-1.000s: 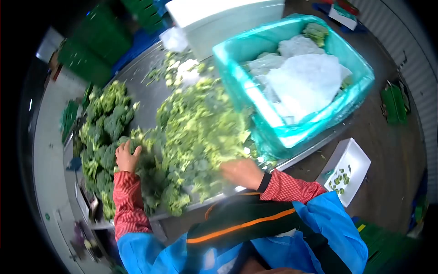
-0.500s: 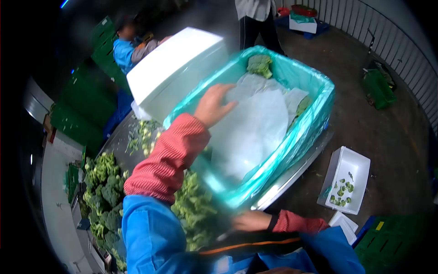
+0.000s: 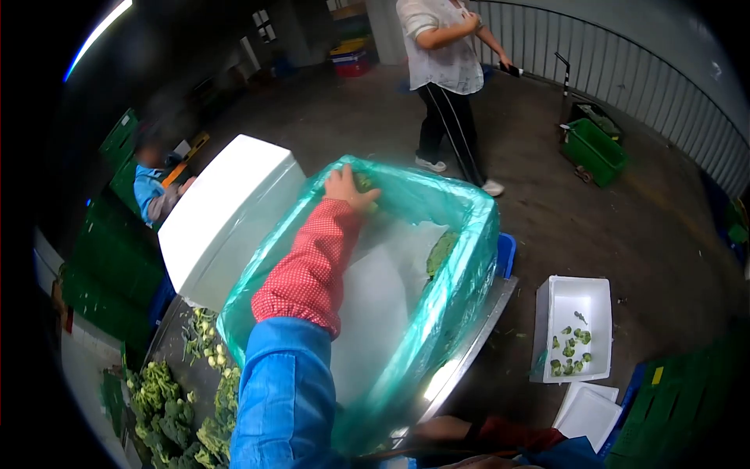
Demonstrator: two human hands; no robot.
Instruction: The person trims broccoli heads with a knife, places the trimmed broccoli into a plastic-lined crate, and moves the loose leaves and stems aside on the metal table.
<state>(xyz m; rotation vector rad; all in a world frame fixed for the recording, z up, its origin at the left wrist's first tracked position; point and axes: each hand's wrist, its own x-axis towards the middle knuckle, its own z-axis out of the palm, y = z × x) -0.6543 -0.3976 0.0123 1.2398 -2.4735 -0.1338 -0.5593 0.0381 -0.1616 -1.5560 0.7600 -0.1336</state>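
Observation:
My left hand (image 3: 349, 190) reaches into the far corner of the box lined with a green plastic bag (image 3: 469, 234). Its fingers and thumb are curled over a broccoli head (image 3: 364, 184), mostly covered by the hand. White paper sheets (image 3: 375, 301) lie inside the liner, and another broccoli head (image 3: 443, 254) shows by the right wall. Low in the view, my right hand (image 3: 441, 429) is in shadow beside the table edge; its fingers are hidden.
Broccoli heads (image 3: 168, 414) are piled on the metal table (image 3: 176, 336) at left. A white foam box (image 3: 226, 211) stands behind them. A floor-level foam box (image 3: 578, 301) holds green scraps. One person (image 3: 441, 78) stands beyond; another (image 3: 148, 191) is at left. A green cart (image 3: 595, 151) stands at right.
My left hand has gone from above the paper to the broccoli head in the far corner. The camera view has shifted, showing more floor and the standing person's upper body.

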